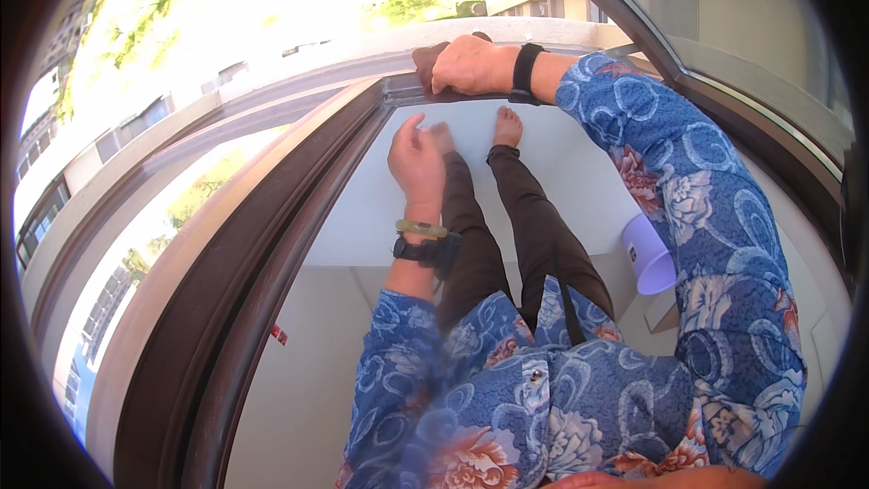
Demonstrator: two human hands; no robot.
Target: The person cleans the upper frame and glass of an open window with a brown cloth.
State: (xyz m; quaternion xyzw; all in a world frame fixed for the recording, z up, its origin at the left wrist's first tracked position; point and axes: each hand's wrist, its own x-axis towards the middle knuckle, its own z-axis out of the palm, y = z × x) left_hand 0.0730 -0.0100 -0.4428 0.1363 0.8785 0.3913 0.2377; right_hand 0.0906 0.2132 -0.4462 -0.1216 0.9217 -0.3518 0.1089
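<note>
My right hand [471, 65] reaches across to the far side of the window frame. Its fingers are closed around a bunched brown cloth [428, 65], which lies against the top of the dark brown frame [398, 89]. Part of the cloth is hidden behind the knuckles. Lower and to the left, my left hand [416, 166] hovers above the white surface, apart from the frame. Its fingers are loosely bent, with nothing seen in them.
A glazed sash [634, 14] with a dark frame stands at the upper right, close to my right arm. My bare feet [508, 127] rest on a white surface [579, 158]. A lavender bin [647, 254] is at the right. Outside are a pale ledge, trees and buildings.
</note>
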